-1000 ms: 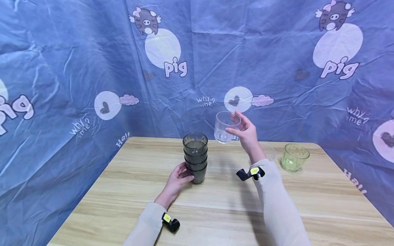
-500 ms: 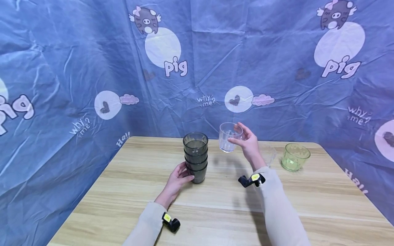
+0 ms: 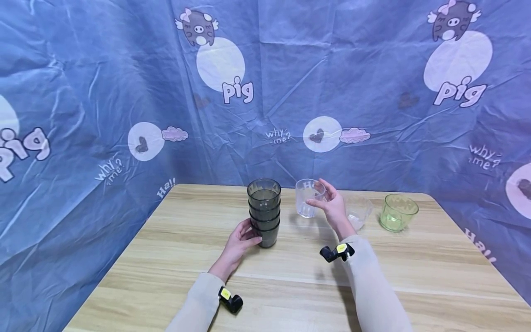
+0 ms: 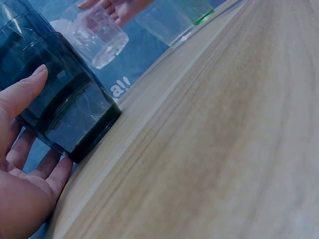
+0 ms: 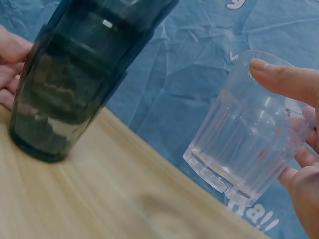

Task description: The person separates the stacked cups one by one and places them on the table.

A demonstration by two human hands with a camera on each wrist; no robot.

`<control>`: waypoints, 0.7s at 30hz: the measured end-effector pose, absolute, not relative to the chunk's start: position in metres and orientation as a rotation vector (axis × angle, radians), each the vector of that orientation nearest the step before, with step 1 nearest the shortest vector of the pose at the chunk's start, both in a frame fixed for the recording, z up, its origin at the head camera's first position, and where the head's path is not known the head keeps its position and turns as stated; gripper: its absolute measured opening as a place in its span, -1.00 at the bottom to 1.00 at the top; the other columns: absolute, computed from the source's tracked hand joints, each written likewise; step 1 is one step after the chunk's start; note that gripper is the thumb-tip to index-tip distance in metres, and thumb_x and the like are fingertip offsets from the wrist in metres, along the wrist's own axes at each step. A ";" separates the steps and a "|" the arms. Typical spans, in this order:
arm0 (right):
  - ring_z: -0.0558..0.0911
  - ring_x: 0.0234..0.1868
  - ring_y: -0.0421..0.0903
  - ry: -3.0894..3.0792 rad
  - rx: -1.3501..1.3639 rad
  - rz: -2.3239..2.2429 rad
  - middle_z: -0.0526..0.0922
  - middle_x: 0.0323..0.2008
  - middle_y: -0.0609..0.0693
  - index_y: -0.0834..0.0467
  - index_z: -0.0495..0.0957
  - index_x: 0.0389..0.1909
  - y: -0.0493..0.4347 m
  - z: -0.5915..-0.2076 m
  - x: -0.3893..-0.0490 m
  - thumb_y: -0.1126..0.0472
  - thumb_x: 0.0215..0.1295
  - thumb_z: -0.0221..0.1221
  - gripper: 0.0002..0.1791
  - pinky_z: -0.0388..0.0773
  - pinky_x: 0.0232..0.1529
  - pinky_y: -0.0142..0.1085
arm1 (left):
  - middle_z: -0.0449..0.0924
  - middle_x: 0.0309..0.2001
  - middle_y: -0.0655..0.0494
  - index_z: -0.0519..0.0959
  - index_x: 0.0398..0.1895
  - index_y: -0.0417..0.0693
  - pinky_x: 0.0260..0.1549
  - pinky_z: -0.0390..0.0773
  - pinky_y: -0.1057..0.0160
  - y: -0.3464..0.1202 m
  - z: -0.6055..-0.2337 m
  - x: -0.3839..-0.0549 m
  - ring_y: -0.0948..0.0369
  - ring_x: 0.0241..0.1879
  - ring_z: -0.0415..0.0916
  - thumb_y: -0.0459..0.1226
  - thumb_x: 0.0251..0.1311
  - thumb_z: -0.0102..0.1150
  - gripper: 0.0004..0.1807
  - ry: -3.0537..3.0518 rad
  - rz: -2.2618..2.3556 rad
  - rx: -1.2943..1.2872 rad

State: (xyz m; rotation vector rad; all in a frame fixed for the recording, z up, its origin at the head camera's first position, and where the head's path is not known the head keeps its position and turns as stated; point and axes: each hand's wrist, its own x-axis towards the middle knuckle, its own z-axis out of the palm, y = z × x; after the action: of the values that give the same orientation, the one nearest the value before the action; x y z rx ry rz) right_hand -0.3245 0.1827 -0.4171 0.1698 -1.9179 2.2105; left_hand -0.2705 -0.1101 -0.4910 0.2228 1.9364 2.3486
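A stack of several dark grey see-through cups (image 3: 264, 212) stands upright on the table. My left hand (image 3: 239, 242) grips the lowest cup from the left, its thumb across the front; the left wrist view shows the stack's base (image 4: 89, 132) on the wood. To the right, my right hand (image 3: 333, 205) holds a clear cup (image 3: 304, 200) between thumb and fingers, upright. In the right wrist view this clear cup (image 5: 244, 134) hangs above the table, apart from the dark stack (image 5: 60, 89).
Behind my right wrist stands another clear cup (image 3: 360, 214), partly hidden. A green see-through cup (image 3: 397, 214) is farther right. The wooden table (image 3: 290, 295) ends at a blue printed cloth (image 3: 282, 92) hanging at the back and sides.
My right hand has lowered the clear cup from in front of the cloth toward the table. The left hand and the dark stack have stayed in place.
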 end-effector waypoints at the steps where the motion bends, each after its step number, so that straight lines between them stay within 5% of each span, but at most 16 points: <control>1: 0.31 0.41 0.08 -1.931 0.166 2.203 0.32 0.39 0.29 0.34 0.14 0.47 0.183 -0.419 -0.324 0.66 -0.01 0.26 -0.05 0.26 0.38 -0.31 | 0.16 0.45 -0.32 0.16 0.46 -0.35 0.30 0.31 0.01 -0.110 -0.491 -0.270 -0.13 0.31 0.30 -0.56 0.09 0.26 -0.18 1.938 2.348 0.223; 21: 0.26 0.44 0.11 -2.004 0.097 2.188 0.27 0.43 0.27 0.31 0.14 0.47 0.186 -0.446 -0.324 0.65 -0.04 0.28 -0.02 0.18 0.42 -0.24 | 0.16 0.45 -0.32 0.16 0.46 -0.34 0.31 0.30 -0.01 -0.111 -0.491 -0.270 -0.14 0.31 0.30 -0.55 0.09 0.27 -0.18 1.940 2.340 0.218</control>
State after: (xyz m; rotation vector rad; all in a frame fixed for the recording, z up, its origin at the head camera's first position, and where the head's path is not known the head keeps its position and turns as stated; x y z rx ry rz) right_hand -0.3240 0.1861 -0.4464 0.0971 -2.0040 2.1881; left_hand -0.2702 -0.1106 -0.4907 0.2178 1.9398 2.3404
